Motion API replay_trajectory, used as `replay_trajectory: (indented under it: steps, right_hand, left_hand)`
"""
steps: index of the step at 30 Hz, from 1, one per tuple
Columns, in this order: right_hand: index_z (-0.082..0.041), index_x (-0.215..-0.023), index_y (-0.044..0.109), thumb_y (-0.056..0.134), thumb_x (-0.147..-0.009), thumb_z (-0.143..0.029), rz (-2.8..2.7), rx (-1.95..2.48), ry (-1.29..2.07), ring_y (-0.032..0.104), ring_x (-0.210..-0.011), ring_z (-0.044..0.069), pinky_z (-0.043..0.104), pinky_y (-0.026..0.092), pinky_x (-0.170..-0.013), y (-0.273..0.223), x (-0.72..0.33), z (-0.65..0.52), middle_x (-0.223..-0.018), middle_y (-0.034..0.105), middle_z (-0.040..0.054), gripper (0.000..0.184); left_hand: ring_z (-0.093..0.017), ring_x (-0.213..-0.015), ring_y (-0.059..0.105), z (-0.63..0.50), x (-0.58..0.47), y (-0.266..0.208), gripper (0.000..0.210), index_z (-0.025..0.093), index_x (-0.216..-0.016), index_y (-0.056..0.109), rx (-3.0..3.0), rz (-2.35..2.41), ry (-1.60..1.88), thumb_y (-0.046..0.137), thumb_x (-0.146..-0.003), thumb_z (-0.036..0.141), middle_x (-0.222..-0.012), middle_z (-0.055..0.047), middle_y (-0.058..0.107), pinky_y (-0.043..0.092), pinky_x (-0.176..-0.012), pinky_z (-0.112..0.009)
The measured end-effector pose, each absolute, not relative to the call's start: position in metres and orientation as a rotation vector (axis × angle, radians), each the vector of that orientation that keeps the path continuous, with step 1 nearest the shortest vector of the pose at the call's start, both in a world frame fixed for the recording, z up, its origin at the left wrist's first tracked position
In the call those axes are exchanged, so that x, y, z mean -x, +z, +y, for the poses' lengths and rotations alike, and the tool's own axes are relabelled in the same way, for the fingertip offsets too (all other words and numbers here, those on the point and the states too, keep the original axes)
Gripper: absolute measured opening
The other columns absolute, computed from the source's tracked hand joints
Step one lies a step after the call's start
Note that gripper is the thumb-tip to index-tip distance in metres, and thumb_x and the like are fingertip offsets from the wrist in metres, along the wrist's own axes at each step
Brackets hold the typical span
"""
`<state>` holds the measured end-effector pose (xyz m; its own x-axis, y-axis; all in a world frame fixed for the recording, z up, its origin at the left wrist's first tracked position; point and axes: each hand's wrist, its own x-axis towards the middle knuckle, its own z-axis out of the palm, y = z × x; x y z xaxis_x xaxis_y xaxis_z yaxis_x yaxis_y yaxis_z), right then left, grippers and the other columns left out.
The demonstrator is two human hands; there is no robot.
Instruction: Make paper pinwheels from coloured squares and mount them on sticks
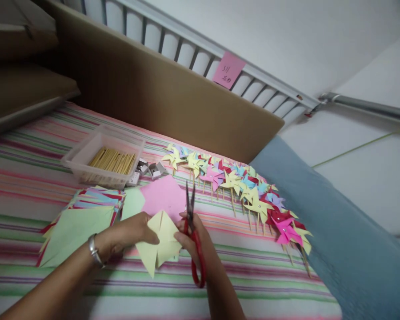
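Observation:
A pale yellow paper square (165,238) with slits cut in from its corners is held in front of me. My left hand (133,231), a silver bangle at its wrist, pinches the sheet with the thumb on top. At the sheet's other side, my right hand (195,238) touches its edge with the fingertips. Red-handled scissors (198,260) rest in that same hand, blades pointing up and away from the sheet. Beyond the hands lie a pink paper sheet (165,195) and a light green sheet (133,200).
Coloured paper squares (80,231) are stacked at left. Behind them, a clear plastic box (83,171) contains wooden sticks, with small open boxes (156,170) beside it. Several finished paper pinwheels (231,180) lie in rows at right. A cardboard panel (173,102) stands along the back.

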<state>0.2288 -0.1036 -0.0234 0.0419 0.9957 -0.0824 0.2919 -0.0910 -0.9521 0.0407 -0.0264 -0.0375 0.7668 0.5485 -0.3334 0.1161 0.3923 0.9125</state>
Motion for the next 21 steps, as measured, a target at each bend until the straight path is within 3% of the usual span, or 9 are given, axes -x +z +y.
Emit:
replay_trajectory:
  steps: [3, 6, 10, 14, 17, 21]
  right_hand:
    - [-0.019, -0.099, 0.05, 0.057, -0.065, -0.014, -1.297, 1.544, 1.16, 0.05, -0.058, 0.011, 0.021, 0.04, -0.052, -0.027, -0.217, -0.099, -0.07, 0.053, -0.004, 0.035]
    - [-0.019, -0.092, 0.05, 0.054, -0.063, -0.013, -1.206, 1.55, 1.123, 0.05, -0.059, 0.011, 0.019, 0.041, -0.051, -0.028, -0.213, -0.097, -0.071, 0.054, -0.0034, 0.03]
    - [-0.019, -0.098, 0.047, 0.056, -0.071, -0.026, -0.991, 1.496, 1.034, 0.048, -0.054, 0.009, 0.018, 0.041, -0.045, -0.028, -0.213, -0.097, -0.074, 0.052, -0.0024, 0.029]
    - [-0.021, -0.102, 0.046, 0.057, -0.074, -0.033, -0.872, 1.485, 0.964, 0.05, -0.056, 0.011, 0.017, 0.042, -0.04, -0.032, -0.205, -0.096, -0.078, 0.051, -0.001, 0.033]
    - [-0.021, -0.104, 0.046, 0.058, -0.074, -0.033, -0.879, 1.479, 0.959, 0.052, -0.058, 0.012, 0.018, 0.042, -0.039, -0.036, -0.197, -0.094, -0.079, 0.052, -0.0006, 0.034]
    - [-0.02, -0.1, 0.048, 0.059, -0.074, -0.031, -0.931, 1.445, 1.002, 0.05, -0.053, 0.01, 0.019, 0.042, -0.043, -0.04, -0.193, -0.092, -0.071, 0.049, -0.0033, 0.03]
  left_hand:
    - [-0.021, -0.063, 0.063, -0.032, -0.044, -0.042, 0.022, 0.015, -0.08, 0.073, -1.149, 0.621, 0.256, 0.066, -0.059, 0.018, -0.072, -0.003, 0.072, 0.044, -0.058, -0.026]
    - [-0.019, -0.061, 0.062, -0.029, -0.041, -0.042, 0.024, 0.014, -0.084, 0.073, -1.09, 0.643, 0.298, 0.069, -0.062, 0.022, -0.072, -0.005, 0.072, 0.044, -0.057, -0.025]
    - [-0.021, -0.068, 0.064, -0.031, -0.046, -0.039, 0.027, 0.014, -0.087, 0.072, -0.882, 0.643, 0.499, 0.07, -0.067, 0.031, -0.078, -0.009, 0.073, 0.047, -0.064, -0.029]
    - [-0.024, -0.08, 0.065, -0.045, -0.064, -0.039, 0.032, 0.018, -0.094, 0.07, -0.659, 0.562, 0.677, 0.073, -0.064, 0.03, -0.089, -0.009, 0.072, 0.048, -0.077, -0.033]
    - [-0.024, -0.08, 0.065, -0.049, -0.07, -0.043, 0.034, 0.018, -0.092, 0.069, -0.628, 0.621, 0.751, 0.075, -0.06, 0.031, -0.088, -0.008, 0.073, 0.048, -0.074, -0.032]
    - [-0.022, -0.067, 0.063, -0.033, -0.057, -0.046, 0.027, 0.016, -0.082, 0.068, -0.686, 0.84, 0.816, 0.074, -0.061, 0.032, -0.071, -0.005, 0.071, 0.046, -0.064, -0.03]
